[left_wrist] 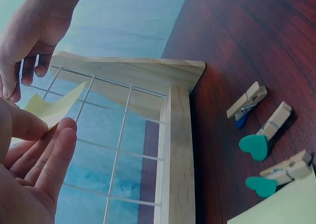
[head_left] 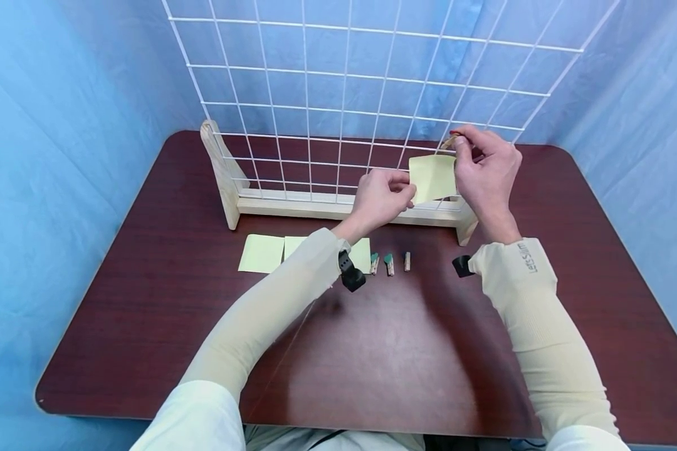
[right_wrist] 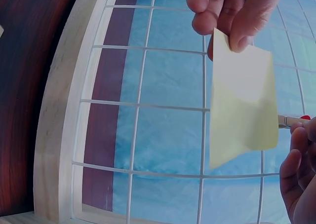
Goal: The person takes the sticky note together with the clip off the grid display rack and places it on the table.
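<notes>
My left hand [head_left: 380, 197] pinches a pale yellow paper note [head_left: 433, 178] by its left edge, in front of the lower right of a white wire grid [head_left: 344, 111]. In the right wrist view, the note [right_wrist: 244, 105] hangs in front of the wires with its lower corner slanting. My right hand [head_left: 488, 169] pinches a small wooden clothespin [right_wrist: 291, 121] with a red piece on it. Its tip meets the note's edge in that view; whether it bites on paper or wire I cannot tell.
Wooden feet [head_left: 222, 172] and a crossbar [head_left: 293, 207] carry the grid on the dark red table [head_left: 163, 300]. More yellow notes [head_left: 261, 254] lie before it, partly under my left arm. Beside them are two green-heart clothespins [left_wrist: 266, 130] and a blue-trimmed clothespin [left_wrist: 247, 100].
</notes>
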A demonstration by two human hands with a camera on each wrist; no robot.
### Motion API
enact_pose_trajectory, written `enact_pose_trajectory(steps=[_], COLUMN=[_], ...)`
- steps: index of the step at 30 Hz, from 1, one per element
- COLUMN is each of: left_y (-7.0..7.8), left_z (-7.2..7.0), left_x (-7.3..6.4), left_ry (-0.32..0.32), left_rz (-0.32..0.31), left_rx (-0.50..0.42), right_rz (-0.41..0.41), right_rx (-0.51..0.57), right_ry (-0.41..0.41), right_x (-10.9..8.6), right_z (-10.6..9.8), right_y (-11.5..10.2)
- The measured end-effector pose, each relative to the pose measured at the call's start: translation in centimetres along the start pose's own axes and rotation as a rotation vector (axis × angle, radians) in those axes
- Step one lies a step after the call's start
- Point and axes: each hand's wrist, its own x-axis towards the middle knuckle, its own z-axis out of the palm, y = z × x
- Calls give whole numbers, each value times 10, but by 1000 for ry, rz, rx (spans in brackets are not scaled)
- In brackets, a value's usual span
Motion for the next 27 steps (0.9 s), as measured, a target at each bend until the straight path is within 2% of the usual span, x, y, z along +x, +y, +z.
enact_pose_trajectory(steps=[7, 12, 16, 23, 27], left_y=[-10, -18, -24, -29, -33], left_z=[-12, -26, -38, -55, -61], left_x=[-8, -17, -23, -32, -37], left_ry=[11, 19, 34, 48, 55], left_rz=[70, 109, 103, 77, 76], left_rx=[54, 89, 94, 98, 105], right_rz=[-8, -70, -142, -102, -77], right_rx=[33, 97, 131, 161, 169], right_ry=[14, 35, 32, 18, 5], right_x=[-4, -11, -13, -15, -17], right_z=[-3, -10, -15, -17, -17], right_y=[-4, -23, -36, -42, -38])
